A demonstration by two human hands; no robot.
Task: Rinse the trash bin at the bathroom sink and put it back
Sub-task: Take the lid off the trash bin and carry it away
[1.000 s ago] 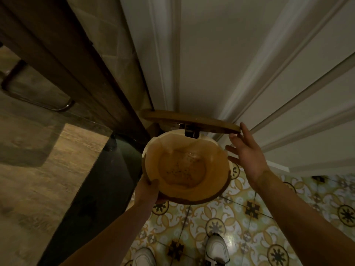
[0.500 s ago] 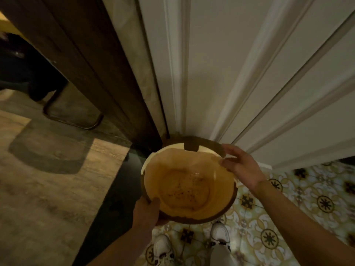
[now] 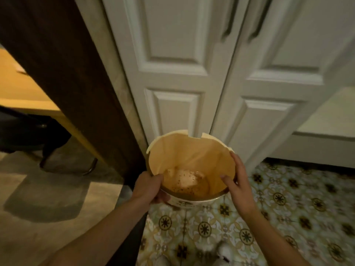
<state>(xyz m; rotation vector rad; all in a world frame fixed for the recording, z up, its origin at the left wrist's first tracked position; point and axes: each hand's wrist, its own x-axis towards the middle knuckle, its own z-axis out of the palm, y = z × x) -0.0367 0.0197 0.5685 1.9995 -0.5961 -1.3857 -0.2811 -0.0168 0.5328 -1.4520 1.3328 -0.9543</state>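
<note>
We hold the trash bin (image 3: 190,150) up in front of us with both hands, above the patterned floor tiles (image 3: 288,204) and just before the white panelled doors (image 3: 182,73). Our left hand (image 3: 148,187) grips the near-left part of the rim, thumb hooked over the edge to the inside and the fingers wrapped under the outer wall. Our right hand (image 3: 238,187) lies on the right side of the rim, the fingers spread along the outside and the thumb reaching inside against the inner wall, so it clasps the wall between them, though more loosely than the left.

The bin is round and cream-coloured, tilted so that its open mouth faces us. At the far edge of the rim there is a small square notch. On the bottom inside we see a pale wet-looking patch with dark specks (whether it is water or dirt we cannot tell).

To the left of the doors stands a dark wooden door frame (image 3: 67,73), and beyond it a room with a greyish floor (image 3: 38,198) and a dark chair (image 3: 28,131) next to a light wooden table (image 3: 23,93). Near the bottom edge a white shoe (image 3: 222,250) shows, blurred.
</note>
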